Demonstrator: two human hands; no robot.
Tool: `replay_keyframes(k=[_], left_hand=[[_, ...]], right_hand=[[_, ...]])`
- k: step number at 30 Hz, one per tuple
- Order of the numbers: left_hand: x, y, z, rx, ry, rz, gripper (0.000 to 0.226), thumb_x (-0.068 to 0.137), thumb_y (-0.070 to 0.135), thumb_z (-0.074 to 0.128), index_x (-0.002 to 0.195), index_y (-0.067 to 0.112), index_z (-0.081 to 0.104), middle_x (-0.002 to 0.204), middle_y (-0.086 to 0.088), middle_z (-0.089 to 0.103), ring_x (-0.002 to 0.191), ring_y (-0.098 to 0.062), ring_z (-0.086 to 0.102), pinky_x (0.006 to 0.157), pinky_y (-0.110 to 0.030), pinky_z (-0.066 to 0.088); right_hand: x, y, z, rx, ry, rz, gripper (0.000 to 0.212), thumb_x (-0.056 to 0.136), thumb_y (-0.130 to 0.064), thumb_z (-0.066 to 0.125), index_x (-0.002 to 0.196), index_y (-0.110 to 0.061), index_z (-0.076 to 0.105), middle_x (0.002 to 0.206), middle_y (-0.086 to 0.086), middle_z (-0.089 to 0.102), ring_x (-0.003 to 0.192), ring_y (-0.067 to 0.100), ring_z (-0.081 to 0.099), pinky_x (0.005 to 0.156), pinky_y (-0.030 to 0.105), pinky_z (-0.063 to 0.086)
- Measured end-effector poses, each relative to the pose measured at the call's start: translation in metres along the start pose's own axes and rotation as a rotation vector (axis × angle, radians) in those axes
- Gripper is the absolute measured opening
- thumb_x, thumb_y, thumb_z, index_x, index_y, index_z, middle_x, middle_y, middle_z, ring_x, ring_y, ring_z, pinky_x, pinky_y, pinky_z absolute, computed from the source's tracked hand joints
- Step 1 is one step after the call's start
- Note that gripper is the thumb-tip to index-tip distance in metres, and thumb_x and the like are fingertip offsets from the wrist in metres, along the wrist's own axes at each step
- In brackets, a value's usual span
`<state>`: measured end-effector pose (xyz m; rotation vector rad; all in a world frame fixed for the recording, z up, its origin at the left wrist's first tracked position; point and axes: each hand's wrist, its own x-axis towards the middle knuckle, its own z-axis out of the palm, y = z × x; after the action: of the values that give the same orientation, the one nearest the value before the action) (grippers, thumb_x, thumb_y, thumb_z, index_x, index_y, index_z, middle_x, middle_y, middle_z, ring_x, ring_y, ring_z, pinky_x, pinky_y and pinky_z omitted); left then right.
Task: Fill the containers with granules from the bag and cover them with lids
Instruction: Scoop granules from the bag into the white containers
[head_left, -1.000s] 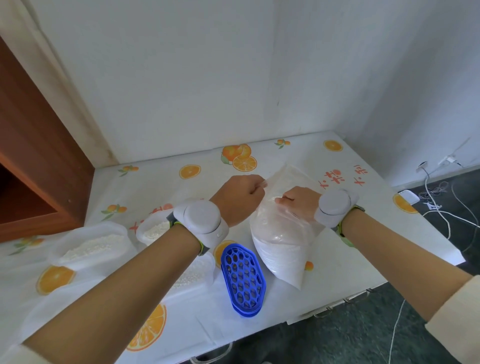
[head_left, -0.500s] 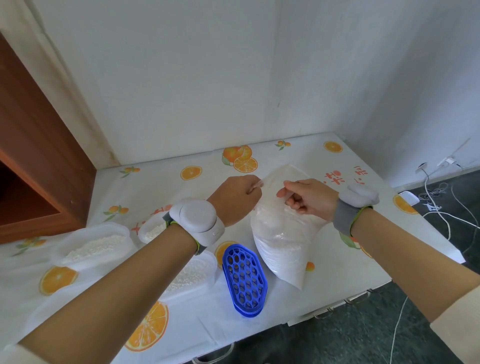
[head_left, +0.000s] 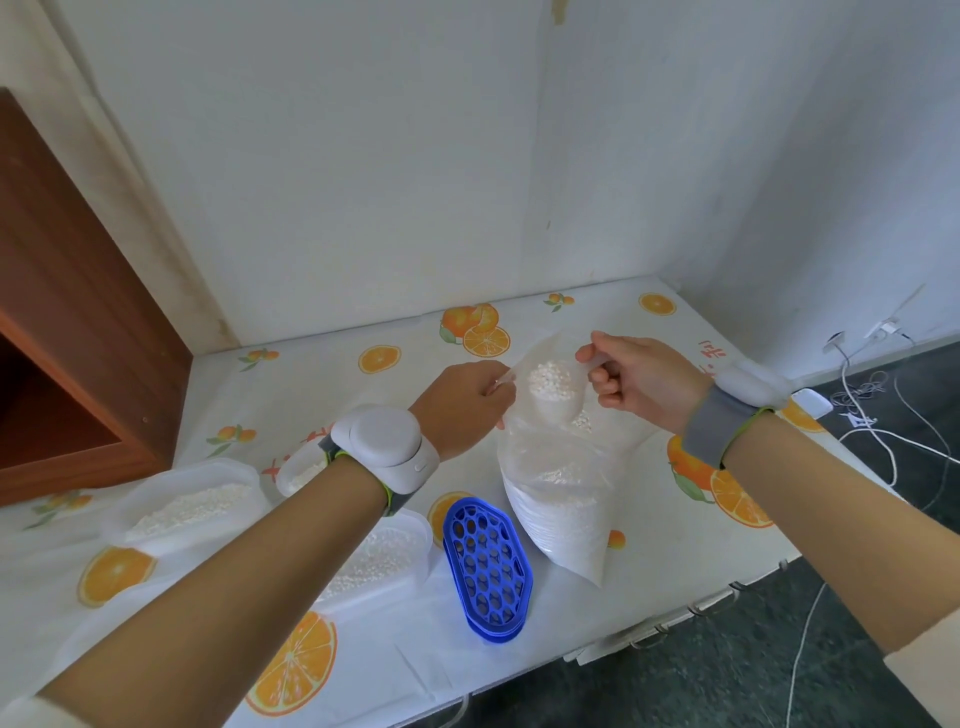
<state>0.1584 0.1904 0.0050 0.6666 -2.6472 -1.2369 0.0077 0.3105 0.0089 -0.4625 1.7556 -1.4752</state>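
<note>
A soft, clear plastic bag, crinkled and bulging with fine white granules, stands at the middle of the frame on a bench covered with a smooth white cloth printed with orange slices. The left hand reaches in from the lower left with its back upward, its grip pinched on the left lip of the bag's mouth. The right hand comes in from the right with fingers curled, its grip clamped on the right lip. Compared with half a second ago the hands are farther apart and the mouth is stretched wider, so a cluster of granules shows in the upper part of the bag. A second ago the right wrist was turned device-up; now its grey strap faces the camera. A rounded white device sits on the left wrist. A rigid blue plastic lid, elongated and pierced with honeycomb holes, lies flat just beside the bag's base. At lower left are translucent white plastic containers with rounded corners, all holding granules: a wide container, a near container partly under the left forearm, and a small container behind the left wrist. A brown wooden cabinet fills the left edge.
</note>
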Motion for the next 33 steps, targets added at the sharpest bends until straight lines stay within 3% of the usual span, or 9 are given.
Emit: replay_keyframes(k=[7, 10, 14, 20, 27, 30, 33], left_hand=[[-0.002, -0.002, 0.000, -0.004, -0.002, 0.016, 0.030, 0.096, 0.022, 0.038, 0.098, 0.002, 0.060, 0.073, 0.000, 0.057, 0.062, -0.007, 0.047, 0.072, -0.024, 0.039], [-0.004, -0.002, -0.002, -0.049, -0.012, 0.020, 0.029, 0.097, 0.023, 0.037, 0.110, 0.011, 0.060, 0.070, 0.007, 0.056, 0.061, -0.005, 0.048, 0.064, -0.016, 0.039], [-0.008, -0.005, -0.009, -0.105, 0.019, 0.004, 0.033, 0.097, 0.018, 0.037, 0.126, 0.011, 0.051, 0.073, 0.006, 0.057, 0.061, -0.006, 0.049, 0.058, -0.006, 0.041], [-0.022, -0.033, -0.025, -0.116, 0.072, -0.084, 0.033, 0.096, 0.018, 0.039, 0.126, 0.010, 0.052, 0.074, 0.005, 0.058, 0.063, -0.009, 0.051, 0.068, -0.019, 0.044], [-0.053, -0.091, -0.043, 0.017, 0.138, -0.235, 0.033, 0.097, 0.020, 0.037, 0.124, 0.011, 0.053, 0.079, 0.001, 0.060, 0.065, -0.008, 0.052, 0.060, -0.016, 0.038], [-0.071, -0.120, -0.047, 0.059, 0.154, -0.333, 0.033, 0.097, 0.020, 0.037, 0.124, 0.009, 0.053, 0.081, 0.000, 0.060, 0.085, -0.021, 0.057, 0.074, -0.024, 0.041], [-0.085, -0.140, -0.045, 0.106, 0.140, -0.409, 0.034, 0.097, 0.021, 0.038, 0.127, 0.010, 0.050, 0.095, -0.008, 0.063, 0.088, -0.022, 0.055, 0.079, -0.026, 0.039]], right_hand=[[-0.008, -0.008, -0.001, 0.067, -0.028, -0.021, 0.034, 0.097, -0.028, 0.039, 0.072, -0.013, 0.057, 0.042, -0.007, 0.043, 0.039, 0.007, 0.036, 0.042, 0.016, 0.032], [-0.012, -0.014, 0.003, 0.100, -0.038, -0.025, 0.034, 0.097, -0.028, 0.039, 0.072, -0.013, 0.056, 0.041, -0.007, 0.043, 0.040, 0.007, 0.035, 0.041, 0.015, 0.032], [-0.015, -0.020, 0.014, 0.116, -0.063, -0.040, 0.033, 0.097, -0.028, 0.039, 0.073, -0.014, 0.055, 0.042, -0.007, 0.042, 0.044, 0.009, 0.032, 0.042, 0.015, 0.032], [-0.018, -0.029, 0.043, 0.129, -0.138, -0.078, 0.032, 0.097, -0.027, 0.039, 0.073, -0.013, 0.056, 0.043, -0.007, 0.044, 0.045, 0.009, 0.035, 0.046, 0.017, 0.033], [-0.017, -0.025, 0.092, 0.092, -0.270, -0.102, 0.034, 0.098, -0.024, 0.036, 0.076, -0.013, 0.059, 0.044, -0.006, 0.048, 0.039, 0.005, 0.041, 0.046, 0.016, 0.035], [-0.016, -0.013, 0.119, 0.038, -0.345, -0.082, 0.035, 0.099, -0.022, 0.034, 0.077, -0.012, 0.060, 0.050, -0.004, 0.048, 0.043, 0.006, 0.041, 0.046, 0.014, 0.037], [-0.012, 0.008, 0.135, -0.009, -0.411, -0.061, 0.035, 0.098, -0.023, 0.035, 0.080, -0.012, 0.062, 0.052, -0.003, 0.051, 0.047, 0.006, 0.043, 0.050, 0.016, 0.038]])
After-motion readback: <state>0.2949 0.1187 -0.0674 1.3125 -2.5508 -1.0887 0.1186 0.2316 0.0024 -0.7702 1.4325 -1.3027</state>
